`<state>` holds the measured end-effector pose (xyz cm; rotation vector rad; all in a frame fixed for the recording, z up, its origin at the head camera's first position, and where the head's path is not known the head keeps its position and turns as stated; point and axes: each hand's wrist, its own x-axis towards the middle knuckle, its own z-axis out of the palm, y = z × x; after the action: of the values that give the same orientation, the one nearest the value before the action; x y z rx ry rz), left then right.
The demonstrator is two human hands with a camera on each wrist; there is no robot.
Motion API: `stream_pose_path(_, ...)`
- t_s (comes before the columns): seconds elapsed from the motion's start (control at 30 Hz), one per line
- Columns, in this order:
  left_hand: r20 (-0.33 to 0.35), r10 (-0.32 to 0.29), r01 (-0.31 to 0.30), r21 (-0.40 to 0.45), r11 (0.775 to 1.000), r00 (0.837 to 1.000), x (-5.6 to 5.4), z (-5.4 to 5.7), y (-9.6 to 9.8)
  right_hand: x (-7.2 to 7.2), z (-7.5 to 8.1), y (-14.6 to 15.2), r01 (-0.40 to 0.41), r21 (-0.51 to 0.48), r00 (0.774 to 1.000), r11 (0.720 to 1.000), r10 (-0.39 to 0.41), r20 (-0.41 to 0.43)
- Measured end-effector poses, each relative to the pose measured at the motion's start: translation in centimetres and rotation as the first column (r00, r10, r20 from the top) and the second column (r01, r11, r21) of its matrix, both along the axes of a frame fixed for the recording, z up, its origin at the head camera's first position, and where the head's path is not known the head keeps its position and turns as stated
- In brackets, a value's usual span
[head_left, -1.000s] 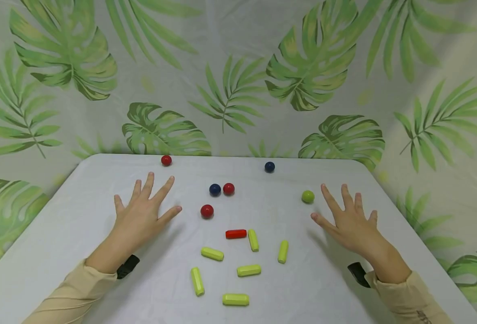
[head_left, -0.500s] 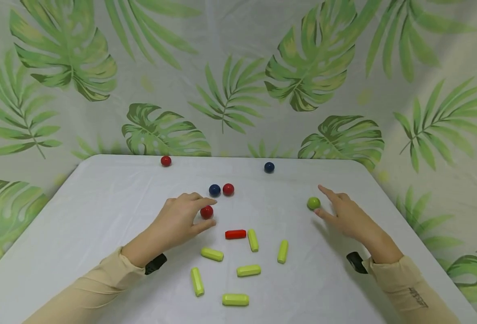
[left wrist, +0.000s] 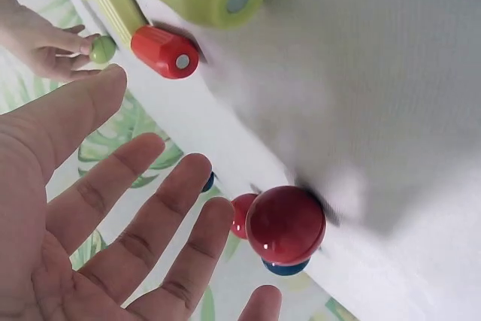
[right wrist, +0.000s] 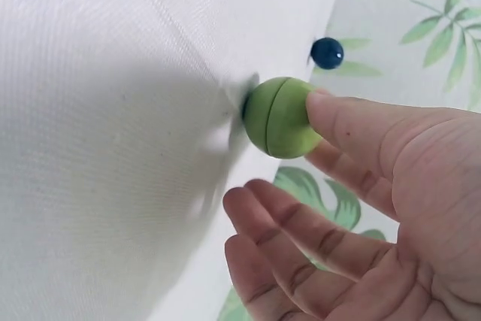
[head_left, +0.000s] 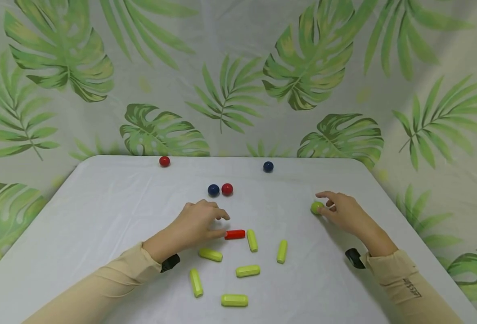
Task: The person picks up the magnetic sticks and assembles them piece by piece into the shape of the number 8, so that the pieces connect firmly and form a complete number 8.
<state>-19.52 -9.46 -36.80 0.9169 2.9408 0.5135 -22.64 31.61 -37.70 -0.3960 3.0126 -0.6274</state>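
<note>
My left hand hovers over the table with loosely bent fingers and holds nothing. Its thumb tip overlaps the end of a short red rod in the head view, but looks apart from that rod in the left wrist view. A red ball lies beyond the left fingertips; in the head view the hand hides it. On the right, the thumb of my right hand touches a green ball on the table. The right index finger curves behind that ball, seemingly apart from it.
Several yellow-green rods lie across the near middle of the white table. A dark blue ball and a red ball sit side by side. Near the back edge are another red ball and another blue ball.
My left hand has moved right and nearer, over the red ball, its spread fingers now bent. My right hand's fingers have drawn in around the green ball, which has shifted slightly right and nearer.
</note>
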Motion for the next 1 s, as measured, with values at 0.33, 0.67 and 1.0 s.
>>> stream_pose_path(0.33, 0.044, -0.016, 0.017, -0.020, 1.000, 0.999, 0.0, -0.5, 0.9, -0.3, -0.3, -0.1, -0.009, 0.011, 1.000, 1.000, 0.009, -0.009)
stream_pose_path(0.67, 0.064, 0.014, -0.012, -0.023, 1.000, 0.998, 0.1, -1.0, 1.2, -0.3, -0.5, 0.0, -0.005, 0.013, 1.000, 1.000, 0.005, -0.025)
stream_pose_path(1.0, 0.043, 0.026, -0.024, -0.052, 0.998, 0.999, -0.1, -1.4, 1.4, -0.3, -0.5, 0.0, -0.001, 0.007, 1.000, 1.000, 0.001, 0.005)
